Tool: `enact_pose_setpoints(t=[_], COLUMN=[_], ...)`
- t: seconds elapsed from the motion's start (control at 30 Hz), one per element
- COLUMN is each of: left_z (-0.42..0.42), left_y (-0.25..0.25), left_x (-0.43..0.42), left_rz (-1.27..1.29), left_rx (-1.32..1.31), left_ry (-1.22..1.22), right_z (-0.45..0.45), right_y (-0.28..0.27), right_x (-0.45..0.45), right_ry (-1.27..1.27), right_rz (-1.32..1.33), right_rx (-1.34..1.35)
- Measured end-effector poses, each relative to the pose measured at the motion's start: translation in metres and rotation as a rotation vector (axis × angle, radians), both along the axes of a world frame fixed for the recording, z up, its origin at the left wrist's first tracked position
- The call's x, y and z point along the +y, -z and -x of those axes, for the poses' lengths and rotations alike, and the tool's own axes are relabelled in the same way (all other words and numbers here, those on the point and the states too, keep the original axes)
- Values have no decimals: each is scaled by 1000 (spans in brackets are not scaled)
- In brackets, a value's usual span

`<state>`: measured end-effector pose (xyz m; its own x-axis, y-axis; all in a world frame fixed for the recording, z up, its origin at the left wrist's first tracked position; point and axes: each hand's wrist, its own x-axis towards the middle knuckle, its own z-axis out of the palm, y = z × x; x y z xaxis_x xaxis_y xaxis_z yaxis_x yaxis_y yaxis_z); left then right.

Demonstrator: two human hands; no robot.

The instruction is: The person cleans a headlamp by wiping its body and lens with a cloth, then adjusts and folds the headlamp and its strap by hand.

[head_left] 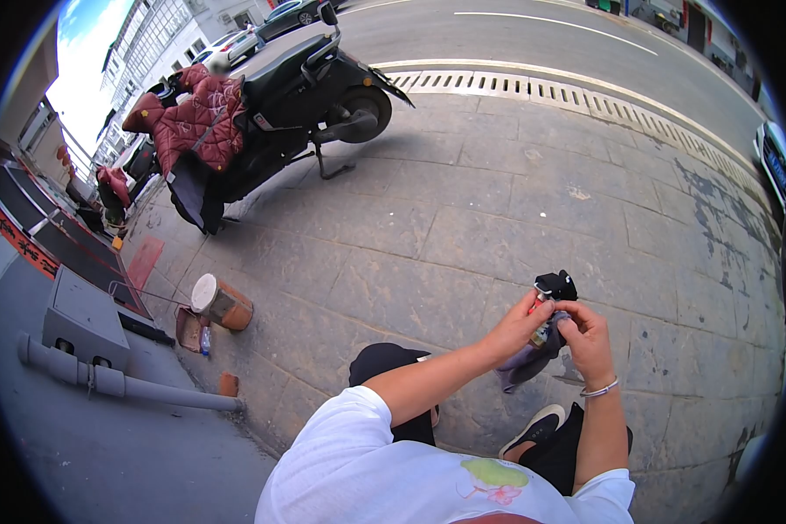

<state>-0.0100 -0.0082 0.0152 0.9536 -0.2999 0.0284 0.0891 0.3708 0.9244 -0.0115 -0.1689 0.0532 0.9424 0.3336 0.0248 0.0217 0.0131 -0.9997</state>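
My left hand (pixel 517 330) is closed, its fingertips pinching a small red and silvery object (pixel 537 305) whose kind is not clear. Close beside it, my right hand (pixel 588 341) is also closed, thumb and fingers together at a dark grey-purple cloth (pixel 526 365) that hangs down below the hands. A black bundle (pixel 557 284) with a white mark sticks out above the fingers; it is unclear whether it joins the cloth. A bracelet (pixel 600 389) circles my right wrist. The fingers hide much of what lies between the hands.
A black scooter (pixel 297 105) with a quilted red cover (pixel 203 122) stands ahead on the paving. To the left are a bucket (pixel 227 301), a dustpan (pixel 189 328), a grey pipe (pixel 148 389) and a grey box (pixel 87 319). A slotted drain (pixel 533 87) edges the road.
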Motion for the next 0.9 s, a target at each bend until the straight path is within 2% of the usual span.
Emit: enact_pose_setpoints(t=[0.2,0.3,0.5,0.7,0.9], left_z=[2,1,0,1,1], left_y=[-11,-7,-2,-10,-4], left_x=[5,6,2,6,2], left_rz=[5,2,7,19,-4], left_rx=[85,97,41,57,3], left_ry=[49,54,17,73,13], right_z=[0,1,-3,0,0], right_y=[-1,-5,9,-7,2], right_x=[-1,3,-1,3,3], right_ry=[9,-10,40,-16,47], right_rz=[-86,-31,-44,-81,-54], right_rx=[-8,-71,11,-45,-17])
